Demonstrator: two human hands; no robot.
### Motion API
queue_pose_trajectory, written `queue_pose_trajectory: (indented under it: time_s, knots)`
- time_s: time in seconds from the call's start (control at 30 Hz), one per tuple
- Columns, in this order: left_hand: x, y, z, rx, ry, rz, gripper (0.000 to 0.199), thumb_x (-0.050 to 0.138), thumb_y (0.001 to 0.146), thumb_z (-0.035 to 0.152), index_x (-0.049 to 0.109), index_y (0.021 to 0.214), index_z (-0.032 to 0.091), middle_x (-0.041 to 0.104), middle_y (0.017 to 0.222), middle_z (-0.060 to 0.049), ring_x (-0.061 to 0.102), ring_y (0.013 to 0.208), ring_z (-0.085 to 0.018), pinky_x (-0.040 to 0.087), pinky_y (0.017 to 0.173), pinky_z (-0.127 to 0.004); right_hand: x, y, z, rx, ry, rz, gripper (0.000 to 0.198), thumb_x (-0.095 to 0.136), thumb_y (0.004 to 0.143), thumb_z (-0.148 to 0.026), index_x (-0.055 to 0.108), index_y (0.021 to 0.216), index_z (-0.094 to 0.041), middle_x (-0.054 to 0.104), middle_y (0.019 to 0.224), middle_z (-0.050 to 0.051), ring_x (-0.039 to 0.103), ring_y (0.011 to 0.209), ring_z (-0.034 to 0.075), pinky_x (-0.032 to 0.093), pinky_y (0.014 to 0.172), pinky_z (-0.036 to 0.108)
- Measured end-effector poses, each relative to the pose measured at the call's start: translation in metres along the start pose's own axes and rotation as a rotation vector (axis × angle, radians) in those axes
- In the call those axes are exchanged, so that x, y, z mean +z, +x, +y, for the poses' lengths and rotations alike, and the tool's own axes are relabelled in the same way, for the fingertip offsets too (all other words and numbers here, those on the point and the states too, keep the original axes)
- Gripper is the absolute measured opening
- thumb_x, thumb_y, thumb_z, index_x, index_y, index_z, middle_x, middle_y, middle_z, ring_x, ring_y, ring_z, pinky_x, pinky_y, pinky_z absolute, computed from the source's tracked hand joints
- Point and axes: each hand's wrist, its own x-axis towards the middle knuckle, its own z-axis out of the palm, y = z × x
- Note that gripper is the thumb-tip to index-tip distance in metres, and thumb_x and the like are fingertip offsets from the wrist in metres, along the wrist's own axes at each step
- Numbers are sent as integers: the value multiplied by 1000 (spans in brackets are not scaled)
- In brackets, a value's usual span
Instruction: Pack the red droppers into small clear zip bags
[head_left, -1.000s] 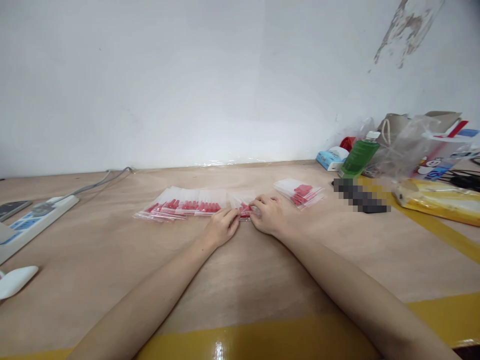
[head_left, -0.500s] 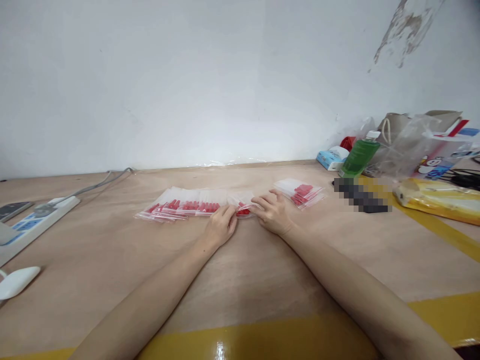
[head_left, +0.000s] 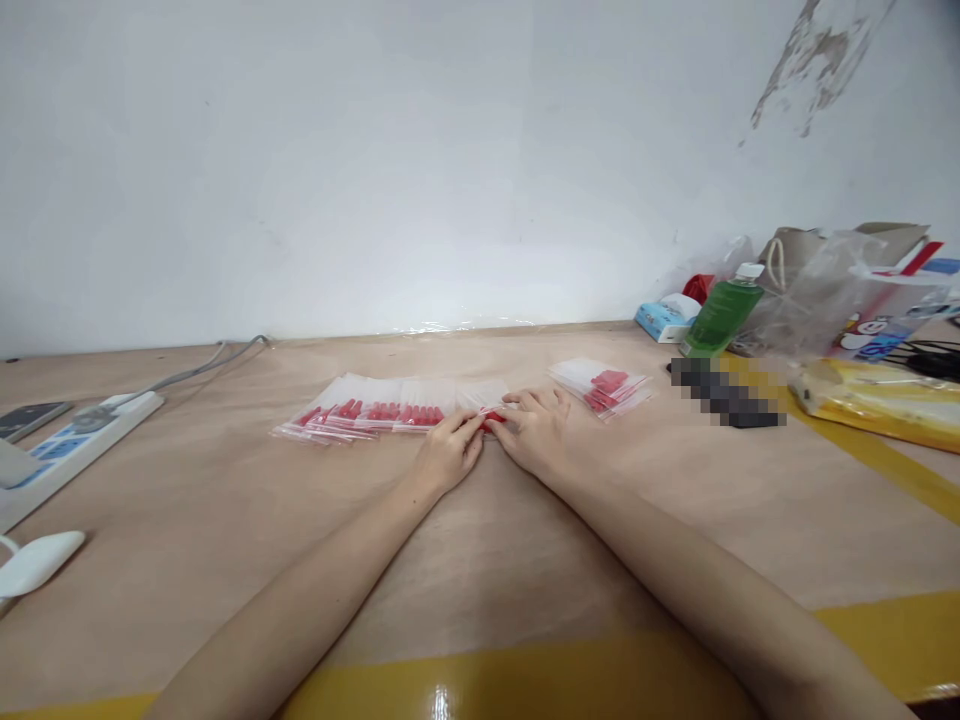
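Observation:
A small clear zip bag (head_left: 493, 424) with red pieces in it lies between my hands, partly covered by fingers. My left hand (head_left: 450, 450) is closed, its thumb and fingertips on the bag's left side. From the other side, my right hand (head_left: 536, 432) has its thumb and index finger on the same bag, with the remaining fingers held out. To the left, a row of overlapping clear bags (head_left: 386, 408) with slim red pieces reaches up to my left hand. Right of my right hand lies a loose pile of similar bags (head_left: 604, 385).
On the left are a power strip (head_left: 82, 455), a grey cable (head_left: 199, 370) and a white plug-like object (head_left: 41, 563). At right stand a green bottle (head_left: 724, 315), a blue tissue pack (head_left: 664, 320) and plastic bags, with a yellow package (head_left: 877, 403) in front.
My right hand has shifted slightly left and down onto the bag, its thumb now over the red pieces. My left hand has moved a little right. The bag rows stay put.

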Motion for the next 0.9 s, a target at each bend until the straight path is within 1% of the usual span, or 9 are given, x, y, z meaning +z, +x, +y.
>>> queue_pose_trajectory:
  time_s: [0.13, 0.23, 0.3, 0.37, 0.43, 0.5, 0.7, 0.8, 0.9]
  knots:
    - [0, 0, -1, -12, 24, 5, 21, 48, 85, 17, 59, 102, 15, 60, 97, -9, 60, 84, -18, 53, 74, -29, -8, -7, 10, -224, -34, 33, 18, 50, 84, -32, 66, 91, -31, 62, 108, 2, 46, 105, 21, 5, 99, 50]
    - [0, 1, -2, -10, 28, 6, 21, 48, 85, 18, 60, 102, 14, 60, 97, -10, 61, 84, -19, 53, 75, -31, -15, -13, 17, -307, -35, 54, 17, 50, 83, -33, 66, 89, -31, 64, 104, 0, 48, 102, 20, 5, 100, 48]
    - [0, 1, -1, -1, 25, 0, 22, 48, 86, 18, 60, 103, 14, 61, 98, -10, 61, 85, -19, 53, 76, -32, -19, -16, 20, -258, -41, 88, 17, 51, 83, -34, 67, 83, -29, 66, 99, 0, 50, 99, 19, 6, 100, 48]
    - [0, 1, -1, 14, 20, -9, 22, 48, 86, 18, 60, 104, 14, 62, 100, -10, 61, 88, -20, 53, 77, -33, -22, -15, 19, -154, -49, 103, 19, 51, 83, -36, 68, 78, -28, 67, 95, 1, 52, 96, 19, 8, 99, 47]
    - [1, 1, -2, 32, 16, -17, 22, 47, 86, 17, 61, 104, 16, 63, 102, -9, 61, 89, -20, 53, 79, -33, -23, -12, 16, -46, -52, 80, 21, 51, 82, -38, 68, 78, -26, 68, 93, 2, 52, 94, 20, 12, 97, 46]
    - [2, 1, -2, 49, 13, -24, 22, 47, 86, 16, 62, 103, 17, 64, 102, -8, 62, 89, -19, 53, 79, -33, -22, -6, 12, 8, -58, 24, 22, 50, 84, -38, 68, 82, -26, 68, 92, 3, 54, 91, 20, 13, 96, 46]
    - [3, 1, -3, 62, 9, -22, 23, 45, 87, 16, 63, 103, 18, 65, 103, -7, 63, 91, -19, 54, 80, -33, -11, 1, 9, -62, -140, -80, 25, 41, 88, -27, 66, 86, -23, 68, 95, 5, 56, 86, 20, 12, 96, 48]
    - [3, 1, -2, 67, 5, -23, 24, 45, 87, 16, 62, 103, 18, 65, 104, -7, 63, 91, -18, 54, 80, -33, -4, 0, 14, -53, -131, -54, 26, 43, 87, -28, 66, 80, -20, 69, 83, 6, 58, 80, 19, 14, 97, 46]
    - [2, 2, 0, 78, 0, -29, 23, 45, 87, 17, 63, 102, 17, 65, 104, -7, 64, 91, -18, 54, 80, -33, 2, 2, 18, 44, -38, -10, 25, 47, 84, -30, 63, 68, -19, 68, 71, 5, 58, 72, 18, 22, 94, 41]
